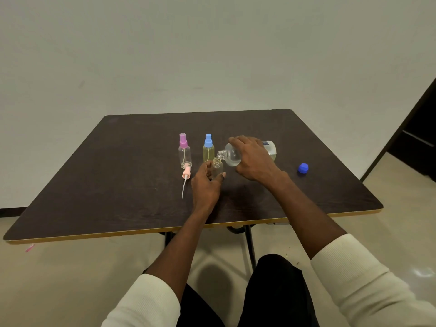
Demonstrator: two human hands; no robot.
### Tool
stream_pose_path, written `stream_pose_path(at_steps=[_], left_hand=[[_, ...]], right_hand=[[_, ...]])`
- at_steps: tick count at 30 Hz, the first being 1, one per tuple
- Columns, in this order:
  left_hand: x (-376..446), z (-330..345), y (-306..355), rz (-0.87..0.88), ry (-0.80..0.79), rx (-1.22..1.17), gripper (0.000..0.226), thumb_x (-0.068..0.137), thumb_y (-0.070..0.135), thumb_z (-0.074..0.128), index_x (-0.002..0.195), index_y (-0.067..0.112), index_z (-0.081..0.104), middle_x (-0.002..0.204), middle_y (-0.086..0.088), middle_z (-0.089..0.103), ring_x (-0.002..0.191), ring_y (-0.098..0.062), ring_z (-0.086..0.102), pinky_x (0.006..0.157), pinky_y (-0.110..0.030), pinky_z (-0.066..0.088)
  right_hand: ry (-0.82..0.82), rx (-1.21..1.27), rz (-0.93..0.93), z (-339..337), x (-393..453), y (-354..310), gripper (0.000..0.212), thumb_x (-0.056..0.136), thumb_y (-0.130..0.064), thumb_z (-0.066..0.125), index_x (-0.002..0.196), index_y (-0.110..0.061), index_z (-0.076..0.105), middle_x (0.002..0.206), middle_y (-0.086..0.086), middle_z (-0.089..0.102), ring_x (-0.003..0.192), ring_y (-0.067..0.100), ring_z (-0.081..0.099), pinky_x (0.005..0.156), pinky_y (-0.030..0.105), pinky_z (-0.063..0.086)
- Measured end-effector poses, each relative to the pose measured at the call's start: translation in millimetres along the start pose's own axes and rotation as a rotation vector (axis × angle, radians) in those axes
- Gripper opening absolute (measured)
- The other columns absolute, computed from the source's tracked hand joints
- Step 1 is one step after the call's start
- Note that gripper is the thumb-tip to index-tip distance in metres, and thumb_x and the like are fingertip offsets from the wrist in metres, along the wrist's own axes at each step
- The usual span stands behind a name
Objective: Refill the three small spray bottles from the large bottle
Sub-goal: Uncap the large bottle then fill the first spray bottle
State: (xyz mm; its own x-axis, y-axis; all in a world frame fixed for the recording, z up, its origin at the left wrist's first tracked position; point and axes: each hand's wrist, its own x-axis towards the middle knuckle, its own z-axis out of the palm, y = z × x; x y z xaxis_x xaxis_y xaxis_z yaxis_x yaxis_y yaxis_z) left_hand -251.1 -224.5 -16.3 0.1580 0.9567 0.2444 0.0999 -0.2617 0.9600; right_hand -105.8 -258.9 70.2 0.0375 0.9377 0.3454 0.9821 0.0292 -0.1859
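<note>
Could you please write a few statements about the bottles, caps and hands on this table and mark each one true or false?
1. The right hand tips the large bottle toward the open small bottle. True.
2. The left hand lies flat on the table, holding nothing. False: it holds the open small bottle.
3. The blue cap is screwed onto the large bottle. False: it lies on the table, right of the hands.
4. The pink spray head lies on the table with its tube showing. True.
5. The blue-topped bottle has no sprayer on. False: its sprayer is fitted.
</note>
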Motion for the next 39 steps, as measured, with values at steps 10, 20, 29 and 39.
stream_pose_path(at_steps=[10,20,29,39], left_hand=[[-0.1,-0.6,0.7,0.003,0.009,0.01,0.032,0.085,0.017,0.076,0.115,0.02,0.064,0.101,0.01,0.072,0.096,-0.002,0.066,0.083,-0.022,0.052],[-0.9,-1.1,2.6,0.008,0.006,0.007,0.033,0.086,0.016,0.076,0.116,0.021,0.063,0.102,0.009,0.072,0.095,-0.001,0.066,0.081,-0.02,0.05],[0.9,-0.6,-0.2,0.004,0.003,-0.011,0.036,0.085,0.016,0.076,0.118,0.019,0.063,0.103,0.009,0.072,0.098,-0.004,0.067,0.089,-0.031,0.055],[-0.3,-0.8,1.6,0.01,0.013,-0.014,0.034,0.085,0.015,0.076,0.117,0.017,0.064,0.102,0.007,0.073,0.097,-0.005,0.068,0.09,-0.034,0.056]], right_hand=[[0.004,-0.001,-0.01,1.0,0.2,-0.1,0.076,0.072,-0.013,0.075,0.141,-0.015,0.043,0.139,0.005,0.05,0.129,0.027,0.043,0.112,0.043,0.028],[0.002,-0.011,-0.01,0.2,0.8,-1.1,0.076,0.073,-0.014,0.076,0.141,-0.015,0.042,0.14,0.005,0.049,0.13,0.028,0.042,0.112,0.044,0.027],[0.001,-0.025,-0.011,-1.3,1.2,-1.5,0.076,0.074,-0.014,0.074,0.143,-0.014,0.041,0.141,0.005,0.048,0.131,0.028,0.041,0.112,0.042,0.026],[0.007,-0.02,-0.018,-0.3,1.8,-1.4,0.073,0.074,-0.013,0.073,0.141,-0.015,0.043,0.139,0.005,0.049,0.129,0.028,0.043,0.111,0.042,0.027]])
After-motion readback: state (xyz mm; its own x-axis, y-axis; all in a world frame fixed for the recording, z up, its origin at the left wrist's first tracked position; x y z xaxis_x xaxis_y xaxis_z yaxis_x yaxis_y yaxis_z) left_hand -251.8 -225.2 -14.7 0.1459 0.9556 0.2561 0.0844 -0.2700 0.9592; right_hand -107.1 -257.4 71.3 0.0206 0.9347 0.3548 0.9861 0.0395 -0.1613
